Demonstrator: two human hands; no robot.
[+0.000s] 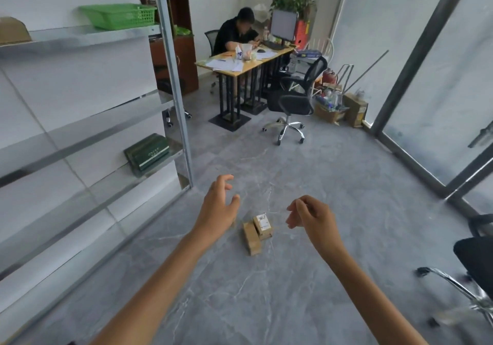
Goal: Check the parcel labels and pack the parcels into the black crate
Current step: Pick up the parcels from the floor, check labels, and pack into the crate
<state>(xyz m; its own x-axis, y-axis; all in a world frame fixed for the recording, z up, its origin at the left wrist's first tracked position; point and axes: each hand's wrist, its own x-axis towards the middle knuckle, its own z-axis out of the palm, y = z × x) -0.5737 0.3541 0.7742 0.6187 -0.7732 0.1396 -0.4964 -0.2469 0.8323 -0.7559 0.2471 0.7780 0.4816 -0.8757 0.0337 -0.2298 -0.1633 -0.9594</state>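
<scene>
Two small brown cardboard parcels lie on the grey floor between my hands. The plain parcel [251,238] lies flat. The labelled parcel [262,224] leans on it and shows a white label on top. My left hand [219,207] hovers above and to the left of them, fingers spread and loosely curled, holding nothing. My right hand [309,218] hovers to the right, fingers relaxed and curled, also holding nothing. No black crate is in view.
A metal shelf rack [170,77] stands at the left with a green basket [118,16] and a dark green box [146,152]. A person sits at a desk [240,61] at the back. Office chairs stand at the middle [293,101] and the right edge [474,264].
</scene>
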